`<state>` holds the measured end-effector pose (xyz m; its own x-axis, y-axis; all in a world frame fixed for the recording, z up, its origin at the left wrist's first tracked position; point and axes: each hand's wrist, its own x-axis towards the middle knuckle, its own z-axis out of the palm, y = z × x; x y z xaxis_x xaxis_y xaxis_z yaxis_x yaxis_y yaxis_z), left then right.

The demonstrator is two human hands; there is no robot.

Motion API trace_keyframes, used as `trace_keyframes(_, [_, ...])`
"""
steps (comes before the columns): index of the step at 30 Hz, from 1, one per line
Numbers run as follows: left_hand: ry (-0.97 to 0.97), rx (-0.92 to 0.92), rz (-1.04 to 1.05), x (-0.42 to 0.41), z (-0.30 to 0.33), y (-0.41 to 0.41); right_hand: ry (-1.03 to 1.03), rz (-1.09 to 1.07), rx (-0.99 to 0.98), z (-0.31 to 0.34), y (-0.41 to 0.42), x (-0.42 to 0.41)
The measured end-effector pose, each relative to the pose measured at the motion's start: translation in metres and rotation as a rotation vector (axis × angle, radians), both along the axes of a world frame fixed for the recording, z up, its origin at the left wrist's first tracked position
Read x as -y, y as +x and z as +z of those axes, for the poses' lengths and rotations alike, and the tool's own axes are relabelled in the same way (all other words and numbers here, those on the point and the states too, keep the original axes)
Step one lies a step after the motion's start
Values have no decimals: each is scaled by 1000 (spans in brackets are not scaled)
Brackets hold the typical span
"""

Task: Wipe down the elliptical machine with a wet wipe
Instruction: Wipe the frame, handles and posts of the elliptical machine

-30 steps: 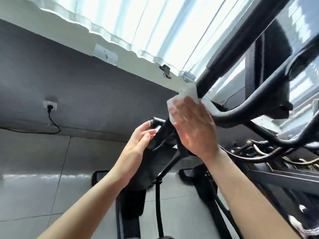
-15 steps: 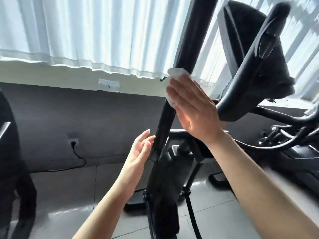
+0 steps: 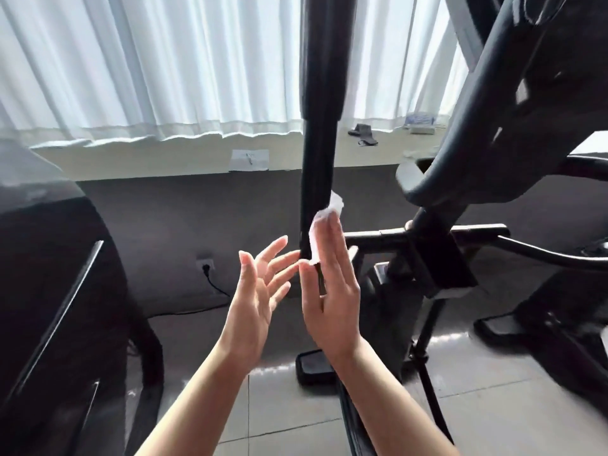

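**Two hands at the black upright of the elliptical**

Two sets of straight fingers meet around the lower part of the upright bar (image 3: 318, 179). The right hand (image 3: 332, 284) lies flat, fingers together and extended, pressing the white wet wipe (image 3: 324, 218) against the right side of the bar; a crumpled corner of the wipe sticks up above the fingertips. The left hand (image 3: 260, 291) is spread wide, palm turned toward the bar, its fingertips at the bar's left side; whether they actually touch it is hard to tell from this angle. It holds nothing.

Outward from the hands, the bar rises to the top edge of the view and widens into a thicker sleeve above. To the right a curved black handlebar (image 3: 460, 126) sweeps upward, and a horizontal crossbar (image 3: 427, 233) runs behind the right hand. A black foot pad (image 3: 314, 365) of the elliptical rests on the floor below the wrists.

The floor (image 3: 279, 409) is pale grey glossy tile with light reflected on it. Behind stands a dark grey wall (image 3: 184, 212) with a socket and black cable (image 3: 210, 274). Above it a pale sill (image 3: 164, 159) carries a taped paper label (image 3: 249, 159), and white curtains (image 3: 164, 60) hang glowing with daylight. Another dark machine (image 3: 49, 291) fills the left edge.
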<state>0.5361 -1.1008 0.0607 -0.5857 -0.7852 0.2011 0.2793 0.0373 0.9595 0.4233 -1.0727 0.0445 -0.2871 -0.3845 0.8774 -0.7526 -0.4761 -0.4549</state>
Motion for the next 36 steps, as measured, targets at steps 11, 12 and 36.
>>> trace_keyframes(11, [36,14,97,-9,-18,11,62,-292,-791,-70,-49,1])
trace_keyframes(12, [52,10,108,-9,-22,14,57,-330,-926,-73,-61,0])
trace_keyframes(36, [254,-92,190,-1,-55,19,282,-523,-1969,-8,-66,-25])
